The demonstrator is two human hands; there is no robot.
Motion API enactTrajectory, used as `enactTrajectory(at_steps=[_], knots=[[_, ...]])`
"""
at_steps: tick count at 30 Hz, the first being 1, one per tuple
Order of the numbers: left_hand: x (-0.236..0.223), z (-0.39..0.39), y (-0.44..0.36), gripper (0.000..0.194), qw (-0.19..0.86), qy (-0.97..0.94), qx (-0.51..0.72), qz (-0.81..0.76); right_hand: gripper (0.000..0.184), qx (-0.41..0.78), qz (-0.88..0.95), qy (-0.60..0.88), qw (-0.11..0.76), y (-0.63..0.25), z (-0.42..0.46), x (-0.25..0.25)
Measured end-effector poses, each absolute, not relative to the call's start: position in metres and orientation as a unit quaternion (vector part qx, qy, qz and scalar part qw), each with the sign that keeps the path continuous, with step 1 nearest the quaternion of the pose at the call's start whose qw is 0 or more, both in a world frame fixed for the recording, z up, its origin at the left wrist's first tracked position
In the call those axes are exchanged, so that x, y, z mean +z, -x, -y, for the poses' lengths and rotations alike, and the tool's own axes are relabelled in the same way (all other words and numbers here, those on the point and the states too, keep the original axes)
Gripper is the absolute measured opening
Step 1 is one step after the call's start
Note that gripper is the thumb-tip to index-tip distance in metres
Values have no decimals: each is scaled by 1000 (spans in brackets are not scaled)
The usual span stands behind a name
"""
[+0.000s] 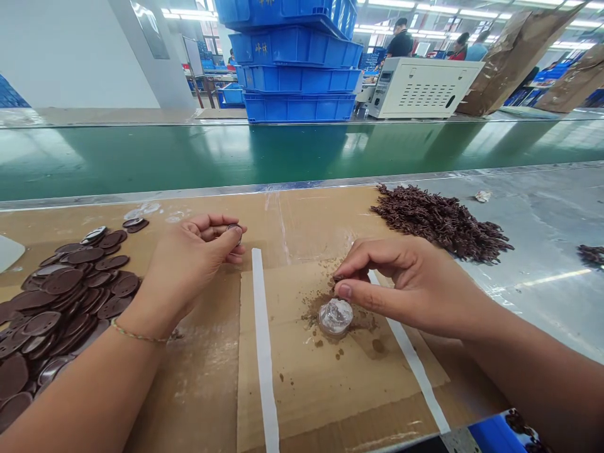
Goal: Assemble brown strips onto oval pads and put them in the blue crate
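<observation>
My left hand (pixel 202 242) is closed, pinching a small dark disc (pixel 234 231) with a shiny rim between thumb and fingers. Thumb and forefinger of my right hand (pixel 382 277) pinch a small dark brown piece (pixel 338 279), mostly hidden by the fingertips. Just below those fingertips stands a small round clear container (pixel 335 316) with whitish, glossy contents. It rests on a cardboard sheet (pixel 302 384) spotted with brown stains. To the left lies a heap of dark brown oval discs (pixel 61 283), some with small holes. Beyond my right hand is a pile of small, dark brown, knobbly pieces (pixel 438 220).
White tape strips (pixel 264 352) run along both sides of the cardboard. A green conveyor belt (pixel 189 157) crosses behind the table. Past it stand stacked blue crates (pixel 302 78), a white metal box (pixel 422 88) and brown paper sacks (pixel 509 63). People (pixel 400 41) are in the background.
</observation>
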State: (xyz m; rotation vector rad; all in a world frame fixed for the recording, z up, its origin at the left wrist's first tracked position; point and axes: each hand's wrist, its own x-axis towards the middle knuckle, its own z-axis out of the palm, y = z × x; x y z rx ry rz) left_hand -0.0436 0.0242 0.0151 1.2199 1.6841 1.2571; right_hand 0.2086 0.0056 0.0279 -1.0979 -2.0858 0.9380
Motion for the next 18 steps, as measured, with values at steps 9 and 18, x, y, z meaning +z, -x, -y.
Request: enactTrajectory(at_steps=[9,18], knots=[[8,-23,44,53,417,-453,500,-609,9,391,768,428,272,-201,-4,27],[10,-21,43,52,407,-469,492,-610,5,423,779,395,242,-201,-1,26]])
